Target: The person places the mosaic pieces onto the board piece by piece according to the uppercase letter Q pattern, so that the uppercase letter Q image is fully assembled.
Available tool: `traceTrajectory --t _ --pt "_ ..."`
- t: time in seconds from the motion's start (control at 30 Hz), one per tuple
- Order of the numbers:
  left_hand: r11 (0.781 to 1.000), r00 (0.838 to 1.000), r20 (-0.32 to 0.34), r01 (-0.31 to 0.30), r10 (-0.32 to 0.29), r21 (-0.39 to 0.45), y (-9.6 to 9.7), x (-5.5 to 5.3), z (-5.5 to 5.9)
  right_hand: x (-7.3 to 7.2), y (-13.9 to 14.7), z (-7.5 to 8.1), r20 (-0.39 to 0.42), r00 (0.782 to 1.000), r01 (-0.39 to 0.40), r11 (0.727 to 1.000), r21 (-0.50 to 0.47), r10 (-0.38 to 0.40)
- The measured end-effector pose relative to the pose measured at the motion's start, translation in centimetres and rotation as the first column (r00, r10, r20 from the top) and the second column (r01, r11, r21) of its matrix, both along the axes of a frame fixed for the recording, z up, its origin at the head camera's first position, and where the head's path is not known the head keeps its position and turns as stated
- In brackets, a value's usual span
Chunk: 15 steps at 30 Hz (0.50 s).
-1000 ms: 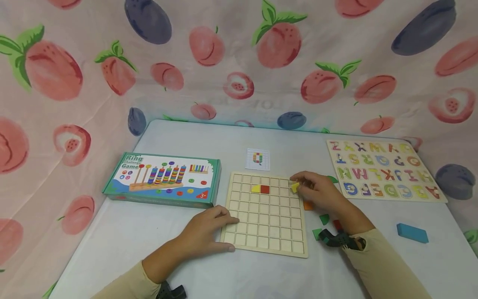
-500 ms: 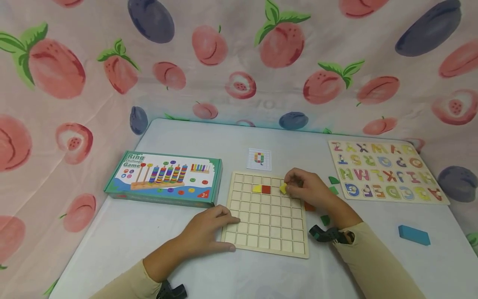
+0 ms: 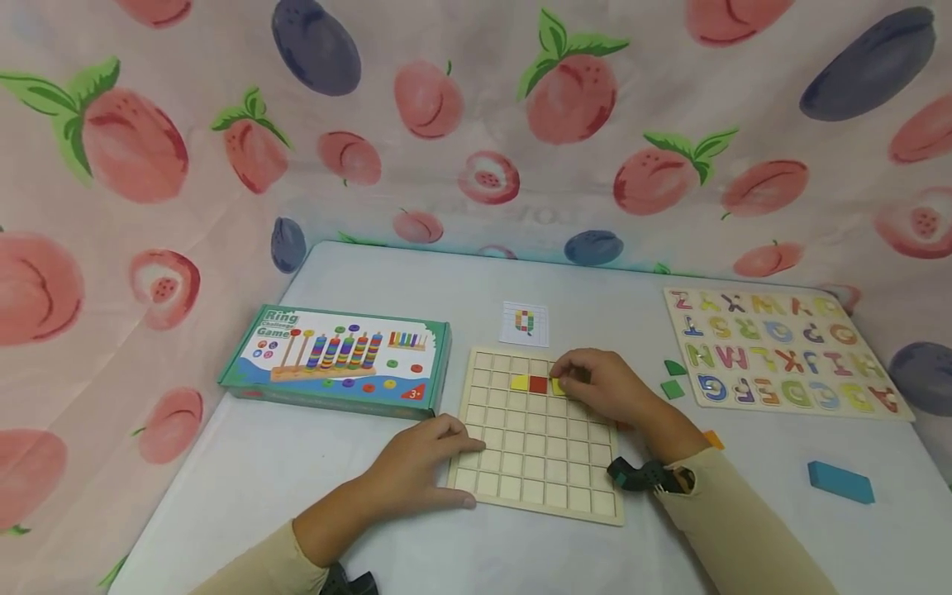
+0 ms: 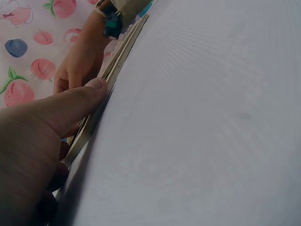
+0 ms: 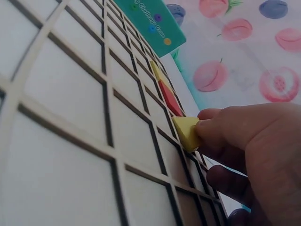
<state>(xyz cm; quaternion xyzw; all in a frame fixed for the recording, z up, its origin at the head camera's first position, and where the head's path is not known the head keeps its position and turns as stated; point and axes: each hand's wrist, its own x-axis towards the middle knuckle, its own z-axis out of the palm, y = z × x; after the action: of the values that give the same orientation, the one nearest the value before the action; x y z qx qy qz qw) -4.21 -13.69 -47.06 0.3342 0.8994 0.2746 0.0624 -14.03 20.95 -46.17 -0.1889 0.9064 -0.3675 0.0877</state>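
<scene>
Right fingers (image 5: 223, 129) pinch yellow piece (image 5: 186, 131) | red square (image 3: 538, 384) beside | box (image 3: 335, 357), card (image 3: 525, 324) nearby

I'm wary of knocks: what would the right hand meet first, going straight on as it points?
Past its pinched yellow tile, the right hand would likely meet the red square tile; height is unclear.

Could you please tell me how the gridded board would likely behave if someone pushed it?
The gridded board lies flat and broad, so it would probably slide rather than tip. Its straight outline suggests it is stiff. The left hand touches its edge, which might steady it against a push.
</scene>
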Motion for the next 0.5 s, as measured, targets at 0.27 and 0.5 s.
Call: traceTrajectory --t 0.27,0.5 --pt "1.000 1.000 -0.016 0.003 -0.003 0.001 0.11 0.00 -0.12 0.47 0.32 -0.17 -0.054 0.998 -0.017 1.000 0.021 0.018" --pt "1.000 1.000 -0.015 -0.001 0.001 -0.003 0.20 0.05 0.05 0.41 0.54 -0.61 -0.105 0.993 -0.049 0.998 0.050 0.054"
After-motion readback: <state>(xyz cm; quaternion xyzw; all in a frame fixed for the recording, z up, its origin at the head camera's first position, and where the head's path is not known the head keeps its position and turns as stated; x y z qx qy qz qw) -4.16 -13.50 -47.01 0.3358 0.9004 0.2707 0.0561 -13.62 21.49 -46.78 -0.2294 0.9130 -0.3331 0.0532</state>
